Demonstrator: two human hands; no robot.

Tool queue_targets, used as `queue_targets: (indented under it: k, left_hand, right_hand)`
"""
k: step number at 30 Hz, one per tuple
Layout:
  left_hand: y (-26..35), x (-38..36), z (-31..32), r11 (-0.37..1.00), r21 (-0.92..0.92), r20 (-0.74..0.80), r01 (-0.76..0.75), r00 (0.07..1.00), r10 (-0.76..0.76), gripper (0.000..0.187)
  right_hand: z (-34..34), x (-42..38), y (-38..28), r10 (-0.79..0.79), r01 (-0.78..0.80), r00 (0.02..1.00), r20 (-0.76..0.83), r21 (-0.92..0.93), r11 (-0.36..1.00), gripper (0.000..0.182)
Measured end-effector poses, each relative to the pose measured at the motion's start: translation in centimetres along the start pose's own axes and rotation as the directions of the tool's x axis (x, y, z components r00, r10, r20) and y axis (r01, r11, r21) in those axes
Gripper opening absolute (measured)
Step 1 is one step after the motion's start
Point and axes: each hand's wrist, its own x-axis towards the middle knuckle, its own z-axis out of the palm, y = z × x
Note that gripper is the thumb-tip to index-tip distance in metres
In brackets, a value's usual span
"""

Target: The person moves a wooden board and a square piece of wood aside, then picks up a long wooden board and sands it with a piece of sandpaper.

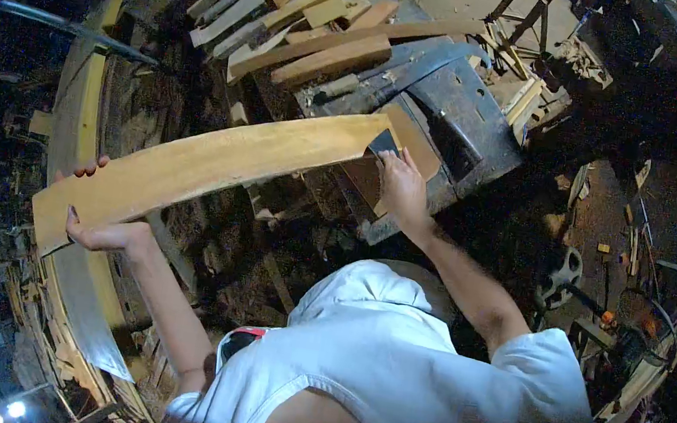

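A long, pale wooden board (pixel 216 155) reaches from the lower left up to the workbench. My left hand (pixel 106 232) is wrapped around its near-left end, with the thumb on the face and the fingertips showing over the far edge. At the board's other end, my right hand (pixel 401 181) is closed on a dark flat piece (pixel 383 142) that looks like sandpaper. This piece lies against the board's face near the end. The board's right end rests over a brown flat panel (pixel 412 140) at the bench.
A metal machine bed (pixel 490 116) stands beyond the board's right end. Several loose planks (pixel 323 15) are piled at the back. A long metal bar (pixel 78 30) juts in at the left. Wood scraps and a spoked wheel (pixel 565 274) lie on the right.
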Motion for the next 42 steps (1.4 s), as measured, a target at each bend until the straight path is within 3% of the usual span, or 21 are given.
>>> queue_targets:
  k: [4, 9, 11, 13, 14, 16, 17, 19, 20, 23, 24, 25, 27, 29, 31, 33, 35, 36, 38, 41, 42]
  left_hand:
    - [-0.5, -0.1, -0.3, 0.997, -0.065, 0.029, -0.029, 0.999, 0.031, 0.051]
    - [0.1, -1.1, -0.3, 0.998, -0.055, -0.021, -0.012, 1.0, 0.011, 0.051]
    - [0.4, -1.9, 0.2, 0.998, -0.056, -0.018, -0.022, 1.0, 0.021, 0.051]
    - [0.4, -2.5, 0.0, 0.998, -0.059, -0.012, -0.008, 1.0, 0.007, 0.051]
    - [0.6, -2.5, 0.0, 0.998, -0.067, -0.007, -0.003, 1.0, 0.003, 0.051]
    - [1.0, -3.2, 0.6, 0.999, -0.05, -0.032, -0.011, 0.999, 0.009, 0.051]
    - [1.3, -3.3, 0.6, 0.999, -0.032, -0.049, -0.007, 0.999, 0.005, 0.051]
    - [0.7, -2.9, -0.1, 0.998, -0.062, -0.07, -0.031, 0.997, 0.027, 0.051]
    - [0.5, -3.0, -0.6, 0.996, -0.077, -0.086, -0.035, 0.996, 0.028, 0.051]
    - [0.5, -3.2, -0.6, 0.996, -0.094, -0.072, 0.002, 0.997, -0.009, 0.049]
    - [0.4, -3.2, -0.6, 0.995, -0.097, -0.074, 0.002, 0.997, -0.009, 0.049]
    - [0.4, -3.2, -0.6, 0.995, -0.094, -0.073, 0.011, 0.997, -0.018, 0.048]
    - [0.7, -3.1, -0.6, 0.995, -0.097, -0.071, 0.006, 0.997, -0.013, 0.047]
    - [0.9, -3.1, -0.4, 0.996, -0.082, -0.058, -0.026, 0.998, 0.022, 0.046]
    - [0.4, -2.7, -1.0, 0.992, -0.121, -0.048, -0.029, 0.999, 0.024, 0.045]
    - [-0.1, -2.8, -2.0, 0.989, -0.148, -0.032, 0.005, 0.999, -0.01, 0.045]
    - [-0.4, -2.7, -2.7, 0.979, -0.203, -0.012, 0.038, 0.999, -0.041, 0.046]
    - [0.0, -3.2, -2.3, 0.981, -0.174, -0.013, 0.081, 0.996, -0.085, 0.046]
    - [0.1, -3.3, -2.0, 0.983, -0.174, -0.036, 0.066, 0.997, -0.073, 0.046]
    - [0.1, -2.7, -2.4, 0.987, -0.157, -0.049, 0.019, 0.998, -0.027, 0.046]
    - [-0.2, -2.7, -2.5, 0.989, -0.145, -0.038, 0.002, 0.999, -0.007, 0.045]
  right_hand:
    - [0.9, 0.7, 0.5, -0.06, 0.052, 0.99, -0.126, -0.072, 0.996, 0.028]
    - [-0.4, 2.1, 1.3, 0.159, -0.162, 0.983, -0.093, -0.017, 0.987, 0.024]
    - [1.0, 3.6, 2.5, 0.093, -0.099, 0.991, -0.098, -0.059, 0.993, 0.021]
    - [4.0, 4.2, 4.1, 0.056, -0.112, 0.963, -0.262, -0.203, 0.973, 0.017]
    - [4.0, 4.6, 4.4, 0.049, -0.105, 0.963, -0.265, -0.203, 0.973, 0.017]
    - [1.3, 5.9, 2.3, 0.401, -0.388, 0.913, 0.072, -0.149, 0.91, 0.022]
    - [1.5, 5.5, 1.6, 0.392, -0.379, 0.917, 0.071, -0.146, 0.914, 0.022]
    - [1.5, 3.2, 0.1, 0.192, -0.194, 0.981, -0.031, -0.078, 0.978, 0.023]
    - [1.1, 2.0, -1.4, -0.034, 0.017, 0.976, -0.217, -0.083, 0.996, 0.025]
    - [0.5, 2.0, -1.6, -0.058, 0.061, 0.978, -0.198, 0.012, 0.998, 0.027]
    - [1.3, 2.7, 0.4, 0.051, -0.041, 0.987, -0.154, 0.068, 0.997, 0.023]
    - [1.5, 3.8, 1.7, 0.046, -0.036, 0.987, -0.156, 0.067, 0.997, 0.023]
    - [1.7, 6.4, 3.7, 0.387, -0.375, 0.913, 0.128, -0.106, 0.921, 0.019]
    - [3.8, 6.7, 4.7, 0.333, -0.318, 0.937, 0.104, -0.133, 0.939, 0.015]
    - [2.8, 4.9, 1.0, 0.197, -0.197, 0.98, -0.005, -0.088, 0.976, 0.016]
    - [1.5, 3.7, -1.8, -0.086, 0.089, 0.967, -0.239, 0.0, 0.996, 0.017]
    - [1.7, 3.9, 0.3, -0.056, 0.065, 0.957, -0.284, 0.02, 0.998, 0.017]
    - [3.7, 5.2, 3.6, 0.049, -0.05, 0.978, -0.203, -0.001, 0.999, 0.017]
    - [2.0, 6.8, 2.9, 0.251, -0.254, 0.964, -0.084, -0.024, 0.967, 0.016]
    - [3.4, 6.3, 2.3, 0.105, -0.126, 0.982, -0.154, -0.134, 0.983, 0.023]
    - [3.4, 6.1, 1.6, 0.168, -0.179, 0.981, -0.093, -0.128, 0.975, 0.022]
